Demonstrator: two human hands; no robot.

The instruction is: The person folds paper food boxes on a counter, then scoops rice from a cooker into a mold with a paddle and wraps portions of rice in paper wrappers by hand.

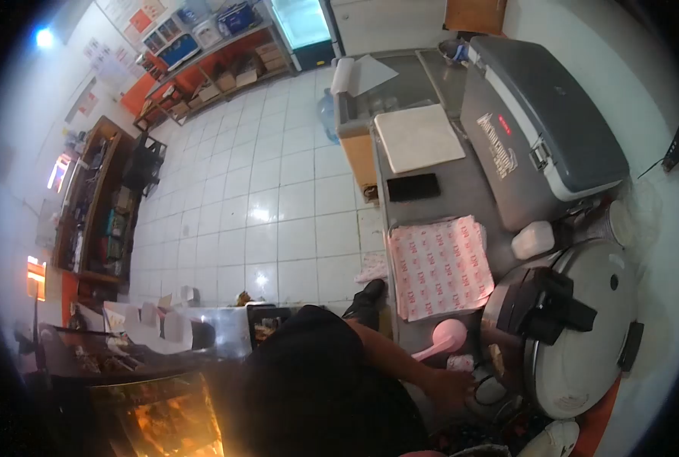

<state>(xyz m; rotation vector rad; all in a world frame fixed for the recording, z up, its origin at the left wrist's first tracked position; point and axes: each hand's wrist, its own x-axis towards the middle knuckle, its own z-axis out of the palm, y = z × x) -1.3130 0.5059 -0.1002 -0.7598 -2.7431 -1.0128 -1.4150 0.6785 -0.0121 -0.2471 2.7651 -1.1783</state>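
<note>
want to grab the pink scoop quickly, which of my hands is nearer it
Left, as far as can be seen. The left hand is close by, just below the pink scoop in the picture. The right hand cannot be made out.

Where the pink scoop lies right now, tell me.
In the head view, the pink scoop lies on the grey counter, right of centre in the lower half, just below the stack of printed paper.

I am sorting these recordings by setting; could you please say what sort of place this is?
Probably a food shop or takeaway kitchen: a stack of printed paper sheets lies on the counter, with what look like a large lidded cooker beside it and a lit fridge across the room.
</note>
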